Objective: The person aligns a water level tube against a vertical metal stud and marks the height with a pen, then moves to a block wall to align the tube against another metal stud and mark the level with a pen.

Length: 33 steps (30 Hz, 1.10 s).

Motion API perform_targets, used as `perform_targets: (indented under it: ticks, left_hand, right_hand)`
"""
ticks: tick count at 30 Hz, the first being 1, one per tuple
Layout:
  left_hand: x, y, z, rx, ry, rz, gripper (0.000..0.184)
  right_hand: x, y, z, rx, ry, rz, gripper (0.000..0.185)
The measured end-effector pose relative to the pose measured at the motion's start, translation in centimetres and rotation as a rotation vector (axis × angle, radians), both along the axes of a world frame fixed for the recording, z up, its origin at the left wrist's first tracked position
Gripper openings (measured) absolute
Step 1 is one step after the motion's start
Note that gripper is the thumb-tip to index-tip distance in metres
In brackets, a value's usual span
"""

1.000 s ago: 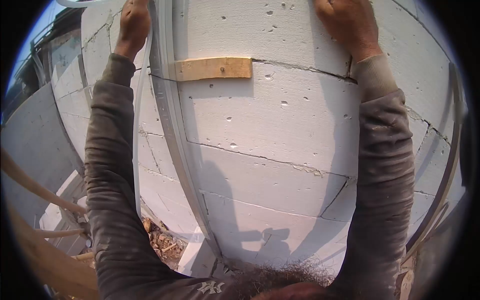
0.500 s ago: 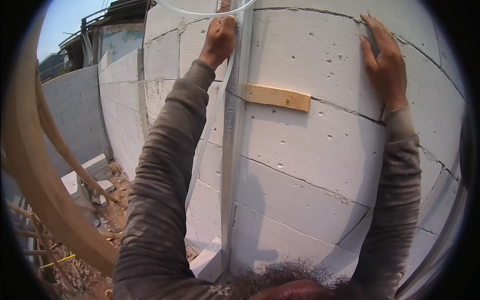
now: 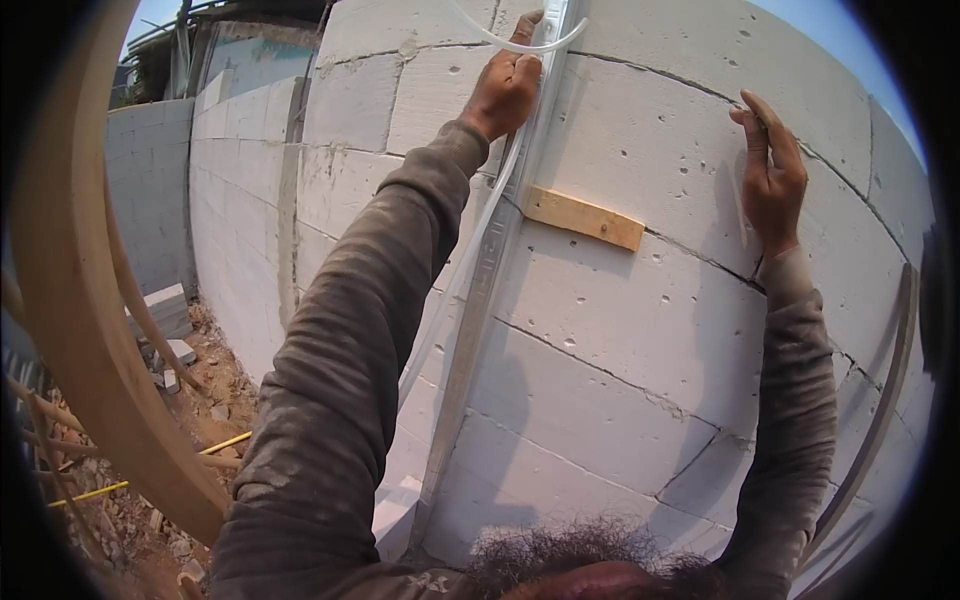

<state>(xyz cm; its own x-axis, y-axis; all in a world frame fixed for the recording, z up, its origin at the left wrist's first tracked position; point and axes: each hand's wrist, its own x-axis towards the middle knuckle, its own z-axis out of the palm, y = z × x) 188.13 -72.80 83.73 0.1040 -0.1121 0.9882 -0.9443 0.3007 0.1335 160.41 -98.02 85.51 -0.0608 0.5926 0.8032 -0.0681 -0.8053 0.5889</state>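
My left hand [image 3: 505, 92] is closed around a clear plastic hose [image 3: 455, 285], its index finger reaching up along a metal strip. The hose curls in a loop above the hand and hangs down beside my sleeve. The long metal strip [image 3: 478, 300] runs upright, slightly tilted, against the white block wall [image 3: 620, 300]. From its right edge a short wooden piece [image 3: 583, 218] sticks out across the blocks. On the right, my right hand [image 3: 774, 185] holds nothing; its fingers are stretched out in front of the wall, and I cannot tell whether they touch it.
A thick wooden pole [image 3: 75, 250] rises close by on the left, with thinner poles behind it. Block pieces [image 3: 165, 312] and rubble [image 3: 215, 400] lie on the ground below. A dark bar [image 3: 880, 420] leans at the right.
The view has shifted and tilted, so the strip and wooden piece appear further right and more slanted. My right hand has changed from flat on the wall to turned sideways, fingers closer together.
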Motion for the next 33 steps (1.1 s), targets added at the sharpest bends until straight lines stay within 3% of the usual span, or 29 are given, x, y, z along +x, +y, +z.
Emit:
perform_targets:
  ticks: [2, 4, 9, 11, 16, 18, 20, 23, 25, 29, 33]
  left_hand:
    - [-0.1, -0.2, 0.0, -0.015, -0.02, -0.017, 0.063]
    - [-0.3, -0.3, -0.1, -0.018, -0.027, -0.05, 0.064]
    - [-1.3, 0.1, -0.5, -0.066, -0.038, -0.055, 0.062]
    - [-0.4, -0.2, -0.2, -0.047, -0.034, -0.033, 0.062]
    - [1.2, -1.0, 0.5, 0.038, -0.003, 0.041, 0.058]
    - [0.8, -1.4, 0.3, -0.092, -0.081, -0.023, 0.057]
    - [-0.8, -0.4, -0.4, -0.113, -0.054, -0.087, 0.057]
    - [-0.9, -0.3, -0.4, -0.104, -0.101, 0.039, 0.066]
    - [0.4, -1.1, 0.3, -0.18, -0.223, 0.01, 0.067]
    - [-0.4, -0.8, -0.3, -0.135, -0.073, 0.11, 0.068]
    - [-1.1, -0.2, -0.5, -0.084, -0.071, 0.002, 0.068]
  right_hand:
    - [1.4, 2.5, 0.6, -0.002, 0.052, 0.136, 0.029]
    - [3.7, 5.8, 2.1, 0.024, 0.306, 0.452, 0.029]
    - [9.5, 14.3, 4.3, -0.18, 0.458, 0.492, 0.031]
    - [9.8, 17.5, 3.6, 0.189, 0.699, 0.638, 0.032]
    - [12.9, 16.4, 2.7, 0.239, 0.672, 0.621, 0.032]
    - [14.4, 14.4, 3.2, -0.079, 0.486, 0.465, 0.03]
    - [14.6, 14.0, 2.8, -0.01, 0.468, 0.5, 0.028]
    - [13.7, 13.2, 2.7, 0.034, 0.517, 0.554, 0.026]
    - [13.0, 12.7, 2.8, 0.193, 0.644, 0.596, 0.027]
    - [12.6, 11.9, 4.2, 0.209, 0.69, 0.556, 0.026]
    - [12.8, 11.9, 5.1, 0.132, 0.658, 0.51, 0.031]
